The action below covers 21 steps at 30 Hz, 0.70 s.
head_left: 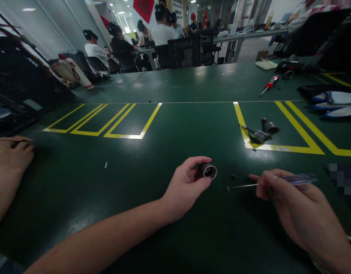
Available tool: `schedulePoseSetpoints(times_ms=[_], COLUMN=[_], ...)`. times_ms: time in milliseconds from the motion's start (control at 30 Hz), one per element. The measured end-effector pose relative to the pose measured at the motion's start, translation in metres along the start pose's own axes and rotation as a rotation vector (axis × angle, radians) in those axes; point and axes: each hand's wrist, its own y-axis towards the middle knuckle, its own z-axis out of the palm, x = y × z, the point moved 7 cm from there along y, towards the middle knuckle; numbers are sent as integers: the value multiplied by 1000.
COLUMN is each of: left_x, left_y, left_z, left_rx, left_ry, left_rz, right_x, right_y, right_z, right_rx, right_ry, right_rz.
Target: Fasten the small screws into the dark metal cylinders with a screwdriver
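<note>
At the near side of the green table, the left hand pinched a short, dark metal cylinder between thumb and fingers; its open round end, edged with a paler, shiny rim, faced the camera around a shadowed hollow; the right hand gripped a screwdriver with a clear, purplish handle, its thin shaft pointing at a small ring on the table.

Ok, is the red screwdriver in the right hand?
No, the red screwdriver lies on the green table, while the right hand holds a slim-shafted, translucent-handled tool.
</note>
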Motion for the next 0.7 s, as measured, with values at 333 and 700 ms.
schedulePoseSetpoints(times_ms=[333,700], left_x=[-1,-1], left_y=[0,2], left_z=[-1,-4], left_rx=[-27,-57], left_ry=[-56,-62], left_rz=[8,46], right_x=[13,42], right_y=[-10,-43], right_z=[6,33], right_rx=[132,328], right_ry=[-533,-603], right_rz=[-253,-671])
